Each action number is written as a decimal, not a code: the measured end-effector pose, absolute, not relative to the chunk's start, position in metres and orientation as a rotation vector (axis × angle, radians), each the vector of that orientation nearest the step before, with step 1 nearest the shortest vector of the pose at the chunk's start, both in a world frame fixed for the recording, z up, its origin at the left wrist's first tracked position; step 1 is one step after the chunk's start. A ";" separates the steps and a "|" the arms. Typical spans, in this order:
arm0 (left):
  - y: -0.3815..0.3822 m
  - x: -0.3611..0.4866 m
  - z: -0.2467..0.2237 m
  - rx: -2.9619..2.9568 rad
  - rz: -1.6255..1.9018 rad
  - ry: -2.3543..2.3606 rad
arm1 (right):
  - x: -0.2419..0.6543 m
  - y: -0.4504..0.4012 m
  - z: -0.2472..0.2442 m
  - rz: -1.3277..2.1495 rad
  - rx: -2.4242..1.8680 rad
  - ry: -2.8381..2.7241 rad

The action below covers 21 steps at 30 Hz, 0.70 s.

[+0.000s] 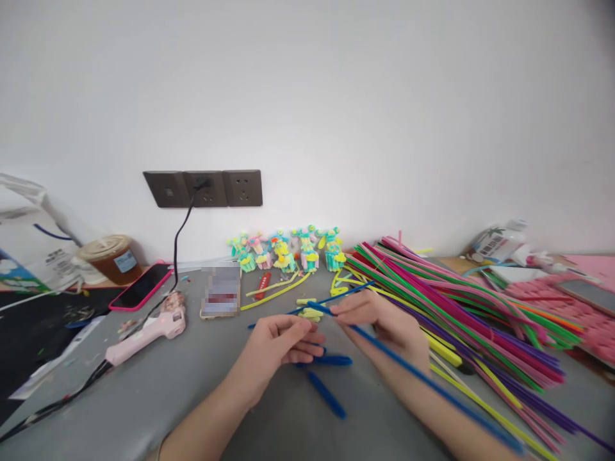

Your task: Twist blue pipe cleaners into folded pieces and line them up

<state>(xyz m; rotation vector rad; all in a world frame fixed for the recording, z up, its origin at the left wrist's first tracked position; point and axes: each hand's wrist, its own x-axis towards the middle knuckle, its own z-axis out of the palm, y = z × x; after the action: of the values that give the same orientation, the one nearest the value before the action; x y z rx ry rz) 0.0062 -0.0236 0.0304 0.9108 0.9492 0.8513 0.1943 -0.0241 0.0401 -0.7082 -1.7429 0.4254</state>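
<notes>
My right hand [389, 330] pinches a long blue pipe cleaner [408, 365], whose free length runs down toward the lower right. Just to its left, my left hand [283, 342] is closed, thumb against fingers; bits of blue show beside the fingertips, but what they hold is hidden. Below the hands on the grey table lie folded blue pipe cleaner pieces [327, 395]. Another thin blue strip [348, 292] slants behind both hands. Short pale yellow pieces [310, 310] sit in a small pile beyond the fingers.
Several colourful pipe cleaner figures [307, 250] stand along the wall. A bundle of pipe cleaners [461, 307] spreads over the right side. Leftward are a phone [221, 291], a pink glue gun [147, 336] with its cord plugged in, a pink-cased phone [141, 287] and a drink cup [113, 258].
</notes>
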 end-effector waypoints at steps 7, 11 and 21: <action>-0.028 0.010 0.030 0.681 0.865 0.776 | 0.193 -0.028 0.034 0.176 -0.537 -2.058; -0.032 0.013 0.027 0.517 0.829 0.719 | 0.193 -0.027 0.036 0.016 -0.496 -2.148; -0.031 0.015 0.027 0.385 0.888 0.682 | 0.192 -0.029 0.044 0.055 -0.598 -2.172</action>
<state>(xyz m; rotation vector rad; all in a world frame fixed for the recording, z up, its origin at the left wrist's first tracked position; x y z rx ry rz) 0.0154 -0.0313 0.0273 0.3850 0.6823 0.8882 0.1916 -0.0287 0.0438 -0.5984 -2.1721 0.0549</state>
